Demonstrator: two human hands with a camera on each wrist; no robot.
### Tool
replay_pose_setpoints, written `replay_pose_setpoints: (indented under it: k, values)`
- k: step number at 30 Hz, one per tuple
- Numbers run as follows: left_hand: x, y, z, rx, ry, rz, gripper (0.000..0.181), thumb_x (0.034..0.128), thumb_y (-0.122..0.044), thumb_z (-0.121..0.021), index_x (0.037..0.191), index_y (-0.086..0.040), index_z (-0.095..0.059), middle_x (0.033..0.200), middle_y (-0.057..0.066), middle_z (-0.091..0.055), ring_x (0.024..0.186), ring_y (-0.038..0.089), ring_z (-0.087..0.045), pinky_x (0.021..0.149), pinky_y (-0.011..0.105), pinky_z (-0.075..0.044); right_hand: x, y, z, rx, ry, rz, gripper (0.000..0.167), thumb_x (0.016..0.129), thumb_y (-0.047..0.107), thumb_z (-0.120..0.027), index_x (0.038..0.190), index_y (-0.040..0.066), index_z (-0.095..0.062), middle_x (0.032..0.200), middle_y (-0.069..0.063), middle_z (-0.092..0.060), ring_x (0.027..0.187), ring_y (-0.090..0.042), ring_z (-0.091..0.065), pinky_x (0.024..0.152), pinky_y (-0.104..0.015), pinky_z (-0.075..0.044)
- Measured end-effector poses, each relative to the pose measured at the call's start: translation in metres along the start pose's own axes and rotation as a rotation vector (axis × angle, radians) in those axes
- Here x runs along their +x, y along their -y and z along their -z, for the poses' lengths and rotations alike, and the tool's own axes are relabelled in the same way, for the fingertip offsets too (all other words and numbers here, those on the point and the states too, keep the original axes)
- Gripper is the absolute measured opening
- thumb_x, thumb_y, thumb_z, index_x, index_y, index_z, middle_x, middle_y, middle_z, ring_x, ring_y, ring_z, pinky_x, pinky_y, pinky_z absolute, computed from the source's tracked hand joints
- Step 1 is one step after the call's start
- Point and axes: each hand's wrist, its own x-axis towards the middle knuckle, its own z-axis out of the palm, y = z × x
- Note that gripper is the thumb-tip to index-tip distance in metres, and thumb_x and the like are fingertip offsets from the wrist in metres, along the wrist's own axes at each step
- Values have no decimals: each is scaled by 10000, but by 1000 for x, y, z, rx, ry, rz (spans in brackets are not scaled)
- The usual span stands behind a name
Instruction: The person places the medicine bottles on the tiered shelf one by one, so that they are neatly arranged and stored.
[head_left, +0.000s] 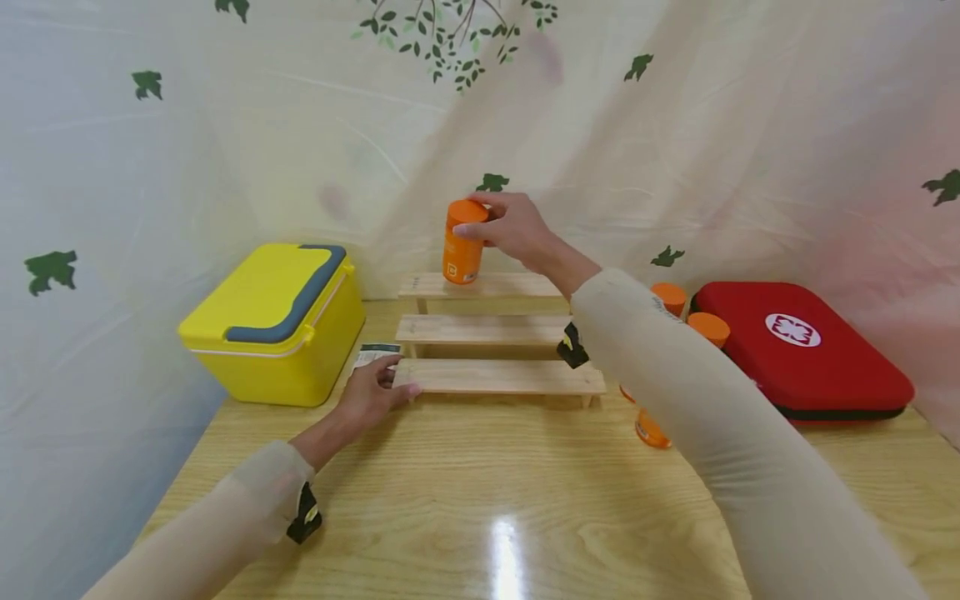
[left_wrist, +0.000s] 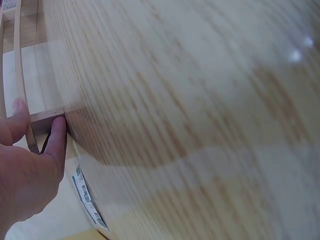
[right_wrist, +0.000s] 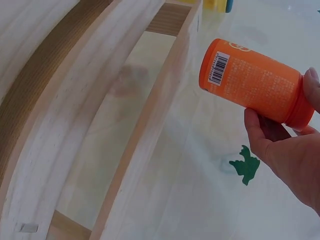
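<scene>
An orange bottle [head_left: 462,246] is upright at the left part of the top tier of a three-step wooden rack [head_left: 495,377]. My right hand [head_left: 517,229] grips it near the lid; in the right wrist view the thumb and fingers of that hand [right_wrist: 295,150] hold the bottle [right_wrist: 252,82] by its lid end, its base off to the side of the rack's top board [right_wrist: 145,125]. Whether the base touches the board I cannot tell. My left hand [head_left: 369,393] holds the left end of the lowest tier, thumb and fingers around the end support [left_wrist: 47,115].
A yellow box [head_left: 277,321] with a blue-grey handle stands left of the rack, and a printed card [head_left: 377,353] lies between them. Several orange bottles, one with its lid [head_left: 708,328] showing, stand right, partly behind my right sleeve. A red case [head_left: 806,346] lies beyond them.
</scene>
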Motion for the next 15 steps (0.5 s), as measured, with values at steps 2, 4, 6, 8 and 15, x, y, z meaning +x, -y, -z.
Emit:
replay_pose_setpoints:
  k: [2,4,6,8,15]
  values:
    - [-1,0,0,4,-1,-10,664,888,-215,-702,1433,13,-400,1178,200,-614,1012,277,-587,890,398,-497,3,1,-3,-12,9,10,556,876,153,-712,1387,72,-509,1270,-112,-590,1065,-229,-588,893,-342,-508]
    - [-1,0,-1,7,-3,-22,664,886,-216,-705,1426,24,-405,1180,209,-614,1015,283,-594,886,403,-501,6,1,-6,-31,17,15,554,876,163,-712,1385,72,-512,1260,-109,-595,1051,-227,-590,884,-337,-510]
    - [0,0,-1,6,-3,-26,663,886,-218,-705,1424,28,-406,1179,212,-614,1015,282,-596,883,402,-502,8,2,-9,-51,20,13,566,879,174,-710,1394,69,-500,1265,-106,-591,1049,-224,-589,888,-331,-508]
    - [0,1,-1,8,-1,-25,666,887,-223,-704,1425,30,-403,1182,214,-612,1017,283,-595,885,404,-501,9,2,-11,-63,23,16,565,880,173,-709,1394,65,-500,1262,-106,-593,1047,-226,-591,894,-331,-506]
    - [-1,-2,0,9,10,2,674,886,-243,-698,1437,1,-398,1199,194,-607,1032,275,-584,906,403,-494,13,2,-19,-59,40,35,443,876,143,-714,1289,48,-585,1180,-115,-624,978,-236,-601,869,-352,-516]
